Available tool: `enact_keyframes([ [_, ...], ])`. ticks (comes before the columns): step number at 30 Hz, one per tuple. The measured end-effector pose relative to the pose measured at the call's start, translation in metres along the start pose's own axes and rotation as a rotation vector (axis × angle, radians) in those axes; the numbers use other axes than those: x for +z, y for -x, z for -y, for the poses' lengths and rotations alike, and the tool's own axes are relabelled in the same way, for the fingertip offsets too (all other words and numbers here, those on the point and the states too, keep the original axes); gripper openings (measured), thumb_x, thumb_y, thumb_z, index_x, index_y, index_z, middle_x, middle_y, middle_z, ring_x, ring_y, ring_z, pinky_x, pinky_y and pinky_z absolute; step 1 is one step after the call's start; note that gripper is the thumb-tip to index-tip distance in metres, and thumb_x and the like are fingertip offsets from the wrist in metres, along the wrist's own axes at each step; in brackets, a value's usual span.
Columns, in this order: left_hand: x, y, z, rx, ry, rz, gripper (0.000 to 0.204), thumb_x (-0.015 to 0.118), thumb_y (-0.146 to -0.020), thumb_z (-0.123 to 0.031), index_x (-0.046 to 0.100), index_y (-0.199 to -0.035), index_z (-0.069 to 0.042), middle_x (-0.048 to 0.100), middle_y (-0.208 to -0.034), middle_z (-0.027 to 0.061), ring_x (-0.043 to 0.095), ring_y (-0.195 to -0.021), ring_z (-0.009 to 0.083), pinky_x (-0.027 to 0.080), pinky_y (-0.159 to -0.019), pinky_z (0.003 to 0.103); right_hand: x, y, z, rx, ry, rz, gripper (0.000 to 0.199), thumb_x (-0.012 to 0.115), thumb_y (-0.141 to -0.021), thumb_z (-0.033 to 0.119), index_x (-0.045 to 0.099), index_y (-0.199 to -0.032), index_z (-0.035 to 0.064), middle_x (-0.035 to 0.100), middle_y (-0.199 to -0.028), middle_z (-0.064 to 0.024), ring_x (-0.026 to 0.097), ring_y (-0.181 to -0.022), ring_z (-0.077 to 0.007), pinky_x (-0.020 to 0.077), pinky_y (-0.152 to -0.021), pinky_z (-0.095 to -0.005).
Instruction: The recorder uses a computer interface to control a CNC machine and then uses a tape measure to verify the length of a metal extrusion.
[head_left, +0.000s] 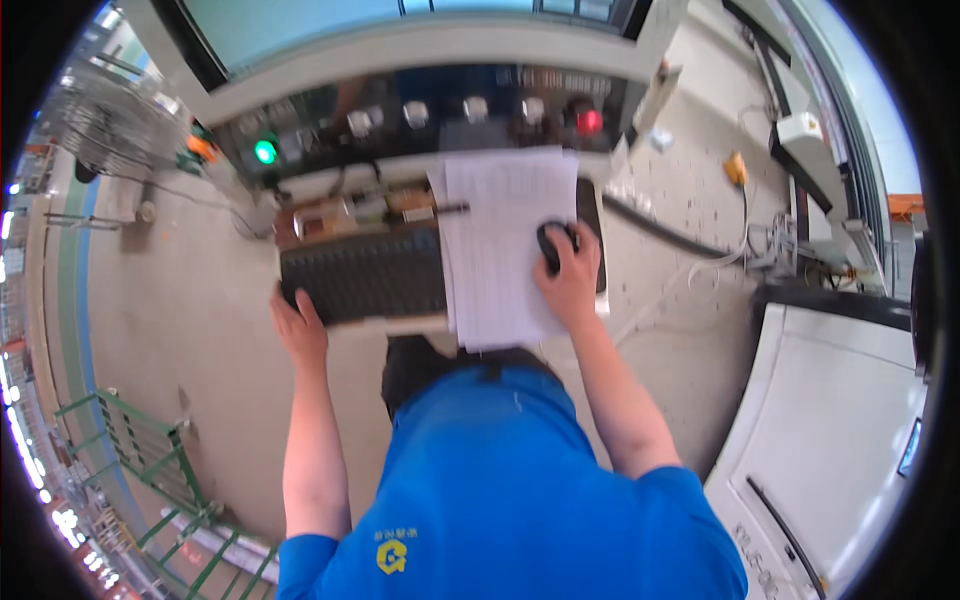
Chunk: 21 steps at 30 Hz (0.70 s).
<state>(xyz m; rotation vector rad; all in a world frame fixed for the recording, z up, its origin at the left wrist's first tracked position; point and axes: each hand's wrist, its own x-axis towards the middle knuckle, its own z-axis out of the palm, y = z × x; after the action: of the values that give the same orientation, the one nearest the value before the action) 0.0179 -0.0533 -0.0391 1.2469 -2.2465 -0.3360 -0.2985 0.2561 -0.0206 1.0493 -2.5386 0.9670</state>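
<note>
My right hand [572, 275] is closed over a black computer mouse [550, 248], which sits at the right edge of a stack of printed white sheets [505, 270]. The papers lie across the right part of a keyboard tray [385, 325] and hide what is under them. To their left is a black keyboard [360, 280]. At the tray's near left corner, my left hand [299, 322] grips the edge, thumb on top by the keyboard and the other fingers along the side. A dark pen-like thing [452, 208] reaches onto the left edge of the papers.
Above the tray runs a black control panel [440, 112] with several knobs, a lit green button [265, 152] and a red button [588, 121]. A screen [370, 35] is over it. A white cabinet [820, 420] stands right, a green metal rack [145, 450] lower left, and cables [715, 262] cross the floor.
</note>
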Motion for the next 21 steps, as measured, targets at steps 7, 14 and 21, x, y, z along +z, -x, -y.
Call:
enact_keyframes([
  [7,0.009,-0.004,0.003,0.059,0.061,-0.028,0.047,0.044,-0.108,-0.034,0.051,-0.135,0.004,0.060,-0.126,0.0271,0.058,-0.116,0.0445,0.045,-0.100,0.048,0.006,-0.005,-0.004,0.006,0.019,0.010,0.048,0.074,-0.074,0.009,0.066,-0.122,0.0151,0.054,-0.133,-0.0181,0.053,-0.117,-0.0375,0.0444,-0.101,-0.0471],
  [14,0.004,0.008,0.004,0.054,0.092,-0.044,0.047,0.045,-0.107,-0.036,0.052,-0.132,0.003,0.061,-0.121,0.0255,0.060,-0.110,0.0449,0.047,-0.095,0.049,0.004,0.006,-0.004,0.003,0.028,0.024,0.048,0.074,-0.076,0.012,0.066,-0.122,0.0166,0.052,-0.135,-0.0160,0.054,-0.116,-0.0354,0.0437,-0.102,-0.0468],
  [21,0.005,0.009,0.008,0.024,0.056,-0.026,0.050,0.043,-0.107,-0.040,0.052,-0.132,0.003,0.061,-0.123,0.0249,0.059,-0.113,0.0441,0.046,-0.098,0.048,0.007,0.008,-0.008,0.009,0.012,0.037,0.048,0.075,-0.077,0.014,0.066,-0.124,0.0169,0.051,-0.136,-0.0153,0.054,-0.117,-0.0339,0.0433,-0.102,-0.0471],
])
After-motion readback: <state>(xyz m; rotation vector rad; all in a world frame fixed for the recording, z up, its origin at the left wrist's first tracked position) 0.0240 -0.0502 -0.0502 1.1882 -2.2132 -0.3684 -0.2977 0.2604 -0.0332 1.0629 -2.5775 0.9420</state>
